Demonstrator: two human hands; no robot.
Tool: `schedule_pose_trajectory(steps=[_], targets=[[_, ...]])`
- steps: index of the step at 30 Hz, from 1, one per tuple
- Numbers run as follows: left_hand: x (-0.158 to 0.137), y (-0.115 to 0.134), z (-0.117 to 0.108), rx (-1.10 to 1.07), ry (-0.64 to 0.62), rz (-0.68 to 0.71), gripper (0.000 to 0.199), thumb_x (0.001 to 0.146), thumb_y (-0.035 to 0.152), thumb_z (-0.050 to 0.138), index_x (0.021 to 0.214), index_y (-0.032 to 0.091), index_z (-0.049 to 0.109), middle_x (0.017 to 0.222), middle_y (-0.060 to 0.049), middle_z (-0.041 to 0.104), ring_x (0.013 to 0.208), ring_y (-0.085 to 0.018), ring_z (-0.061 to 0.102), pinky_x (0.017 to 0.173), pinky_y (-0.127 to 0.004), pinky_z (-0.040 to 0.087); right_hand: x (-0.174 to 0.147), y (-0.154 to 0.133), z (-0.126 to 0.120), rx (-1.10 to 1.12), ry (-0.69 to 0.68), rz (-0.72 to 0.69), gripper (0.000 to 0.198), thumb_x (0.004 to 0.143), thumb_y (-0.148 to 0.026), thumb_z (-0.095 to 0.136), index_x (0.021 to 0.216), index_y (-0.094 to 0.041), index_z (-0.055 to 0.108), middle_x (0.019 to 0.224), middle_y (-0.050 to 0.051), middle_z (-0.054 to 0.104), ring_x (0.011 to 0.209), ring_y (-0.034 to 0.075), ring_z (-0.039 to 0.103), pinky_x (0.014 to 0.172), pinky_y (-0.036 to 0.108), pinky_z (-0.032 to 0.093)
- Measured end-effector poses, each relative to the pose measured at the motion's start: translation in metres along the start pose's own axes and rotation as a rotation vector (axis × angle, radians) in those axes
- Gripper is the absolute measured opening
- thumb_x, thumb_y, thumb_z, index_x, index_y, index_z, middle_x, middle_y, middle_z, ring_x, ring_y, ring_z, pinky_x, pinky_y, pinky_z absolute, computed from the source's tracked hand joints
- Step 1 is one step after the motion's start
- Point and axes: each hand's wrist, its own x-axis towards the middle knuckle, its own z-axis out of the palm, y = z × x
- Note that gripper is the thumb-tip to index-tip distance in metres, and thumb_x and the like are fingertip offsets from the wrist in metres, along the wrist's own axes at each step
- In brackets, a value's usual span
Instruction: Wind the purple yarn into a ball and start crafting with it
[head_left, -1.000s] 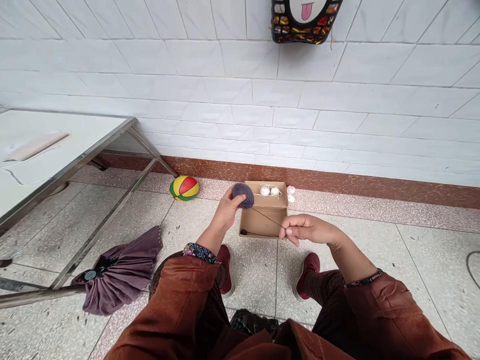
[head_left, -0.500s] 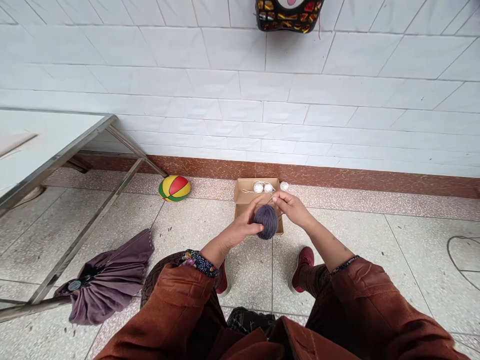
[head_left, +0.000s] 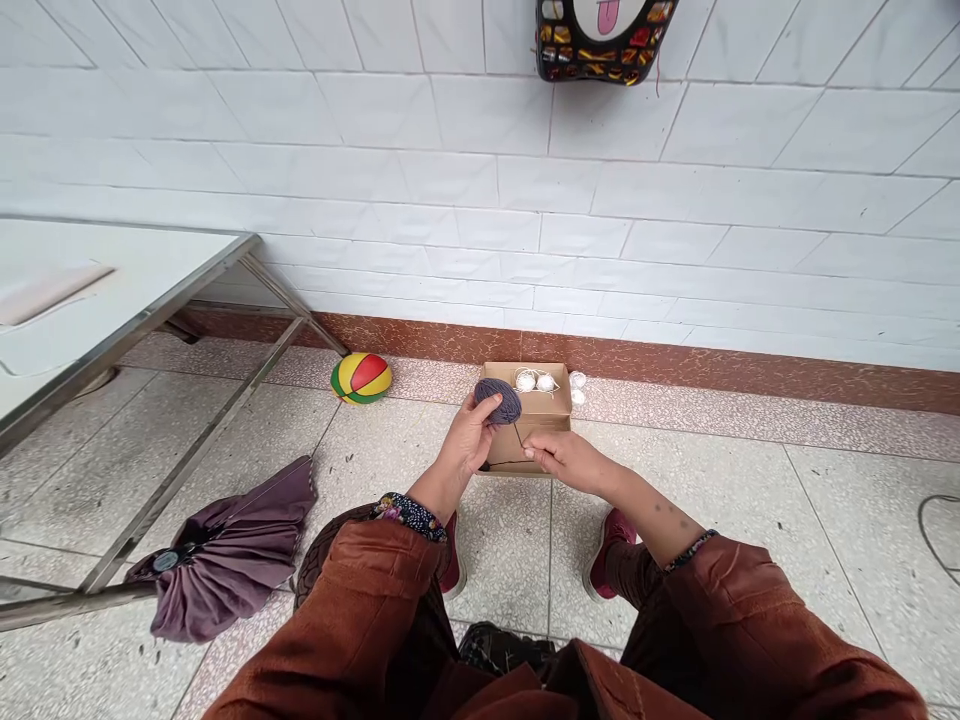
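My left hand [head_left: 470,435] is closed around a dark purple-grey ball of yarn [head_left: 498,400], its thumb lying across the front. A strand of yarn [head_left: 517,434] runs from the ball down to my right hand [head_left: 559,455], whose thumb and fingers pinch it. Both hands are over an open cardboard box [head_left: 540,430] on the floor. Two small white yarn balls [head_left: 535,381] lie at the box's far side, and more white yarn [head_left: 577,388] sits just outside its right edge. Dark yarn also crosses the inside of the box.
A red, yellow and green ball [head_left: 361,378] lies by the wall. At the left stands a metal-framed table [head_left: 150,255], with a folded purple umbrella [head_left: 232,560] on the floor beside it. A patterned black object [head_left: 600,60] is against the wall above. A cable [head_left: 930,540] lies far right.
My left hand has turned the yarn ball and moved it up and left. My right hand has come down from above the ball to its lower right, still pinching the strand.
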Motion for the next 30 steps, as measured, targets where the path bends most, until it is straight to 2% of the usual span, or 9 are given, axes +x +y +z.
schedule_pose_trajectory(steps=[2, 5, 8, 11, 14, 17, 20, 23, 30], targets=[[0.002, -0.002, 0.0, 0.083, 0.01, 0.043, 0.041, 0.064, 0.024, 0.084, 0.099, 0.018, 0.063, 0.097, -0.002, 0.069, 0.086, -0.015, 0.063, 0.081, -0.03, 0.05, 0.0, -0.013, -0.006, 0.03, -0.014, -0.067, 0.028, 0.102, -0.036, 0.043, 0.087, -0.02, 0.061, 0.08, 0.002, 0.065, 0.072, 0.015, 0.057, 0.07, 0.027, 0.042], [-0.001, -0.003, 0.003, 0.274, -0.078, 0.156, 0.047, 0.066, 0.026, 0.083, 0.107, 0.018, 0.064, 0.104, -0.004, 0.069, 0.098, -0.02, 0.063, 0.095, -0.035, 0.047, 0.006, -0.03, -0.025, 0.092, 0.091, -0.105, 0.029, 0.102, -0.04, 0.046, 0.091, -0.021, 0.065, 0.085, 0.004, 0.068, 0.076, 0.017, 0.06, 0.073, 0.029, 0.045], [-0.008, 0.001, 0.006, 0.467, -0.304, 0.199, 0.056, 0.068, 0.027, 0.082, 0.12, 0.019, 0.065, 0.117, -0.007, 0.068, 0.114, -0.026, 0.06, 0.106, -0.041, 0.041, 0.017, -0.033, -0.046, 0.088, 0.253, -0.089, 0.03, 0.1, -0.044, 0.05, 0.089, -0.022, 0.068, 0.087, 0.005, 0.069, 0.08, 0.019, 0.061, 0.077, 0.031, 0.047], [-0.015, 0.009, 0.011, 0.496, -0.52, 0.164, 0.062, 0.071, 0.027, 0.08, 0.13, 0.022, 0.063, 0.133, -0.008, 0.063, 0.127, -0.03, 0.053, 0.112, -0.043, 0.035, 0.029, -0.022, -0.059, 0.061, 0.382, -0.085, 0.03, 0.097, -0.046, 0.054, 0.085, -0.022, 0.068, 0.086, 0.005, 0.068, 0.083, 0.02, 0.061, 0.08, 0.033, 0.047], [-0.016, 0.019, 0.021, 0.378, -0.514, 0.126, 0.06, 0.074, 0.027, 0.075, 0.133, 0.024, 0.062, 0.133, -0.008, 0.063, 0.128, -0.029, 0.052, 0.11, -0.041, 0.036, 0.038, -0.003, -0.058, 0.099, 0.519, -0.037, 0.029, 0.096, -0.046, 0.054, 0.084, -0.022, 0.065, 0.084, 0.004, 0.064, 0.081, 0.019, 0.058, 0.078, 0.031, 0.045], [-0.01, 0.027, 0.032, 0.218, -0.485, 0.042, 0.063, 0.072, 0.024, 0.074, 0.134, 0.026, 0.06, 0.132, -0.007, 0.063, 0.121, -0.027, 0.056, 0.102, -0.038, 0.042, 0.043, 0.014, -0.048, 0.213, 0.543, 0.074, 0.031, 0.097, -0.048, 0.05, 0.083, -0.022, 0.06, 0.074, -0.001, 0.054, 0.067, 0.015, 0.049, 0.067, 0.028, 0.04], [0.0, 0.03, 0.037, 0.042, -0.497, -0.097, 0.046, 0.073, 0.029, 0.071, 0.118, 0.018, 0.069, 0.119, -0.01, 0.069, 0.111, -0.026, 0.061, 0.097, -0.039, 0.045, 0.046, 0.025, -0.037, 0.292, 0.497, 0.152, 0.035, 0.096, -0.052, 0.047, 0.079, -0.022, 0.055, 0.067, -0.004, 0.046, 0.06, 0.014, 0.041, 0.06, 0.026, 0.036], [0.008, 0.027, 0.034, -0.056, -0.453, -0.225, 0.032, 0.071, 0.031, 0.069, 0.099, 0.015, 0.072, 0.105, -0.011, 0.072, 0.1, -0.025, 0.063, 0.093, -0.039, 0.047, 0.047, 0.029, -0.035, 0.245, 0.508, 0.18, 0.037, 0.095, -0.055, 0.046, 0.079, -0.022, 0.054, 0.067, -0.003, 0.048, 0.063, 0.015, 0.045, 0.062, 0.027, 0.038], [-0.006, 0.02, 0.024, 0.158, -0.572, -0.201, 0.067, 0.071, 0.024, 0.068, 0.137, 0.029, 0.059, 0.124, -0.005, 0.066, 0.108, -0.024, 0.059, 0.089, -0.035, 0.044, 0.046, 0.018, -0.054, 0.13, 0.69, 0.136, 0.033, 0.097, -0.051, 0.046, 0.089, -0.022, 0.061, 0.086, 0.004, 0.064, 0.082, 0.02, 0.056, 0.077, 0.031, 0.044]])
